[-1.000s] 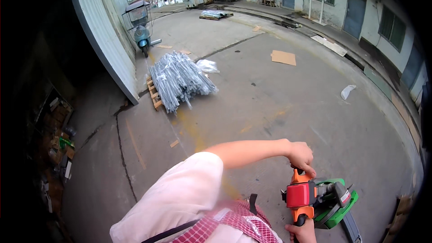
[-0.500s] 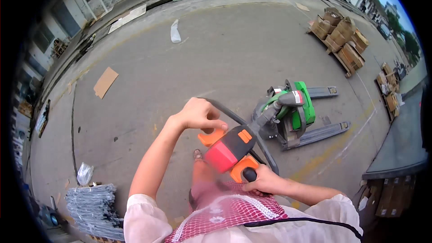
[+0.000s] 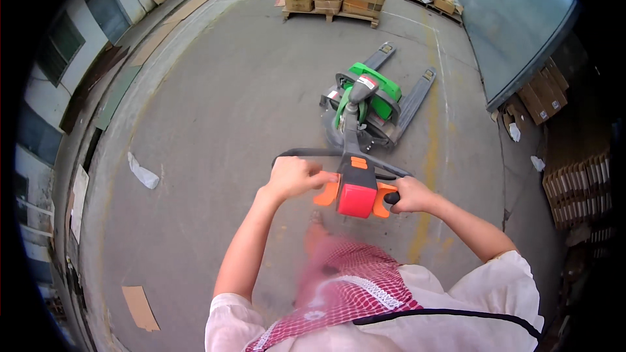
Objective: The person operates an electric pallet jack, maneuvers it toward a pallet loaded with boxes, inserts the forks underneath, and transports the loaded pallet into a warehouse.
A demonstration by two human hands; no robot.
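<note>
A green and grey electric pallet truck [image 3: 378, 91] stands ahead of me with its bare forks pointing away to the upper right. Its tiller head [image 3: 357, 189] has a red end and orange thumb levers on both sides, and points toward my body. My left hand [image 3: 292, 178] is wrapped round the left side of the handle loop, thumb on the orange lever. On the opposite side, my right hand [image 3: 412, 195] grips the handle beside the other lever, where a black knob shows at the fist.
Stacked cardboard boxes stand on a wooden pallet [image 3: 330, 15] beyond the truck. To the right are a large grey-blue metal panel [image 3: 515, 26] and stacked flat cartons [image 3: 577, 189]. A plastic bag [image 3: 143, 173] and a cardboard sheet [image 3: 140, 308] lie on the ground at left.
My view has turned right, so the boxes on the pallet now sit straight ahead. The tiller has come into line in front of me, both hands staying on it.
</note>
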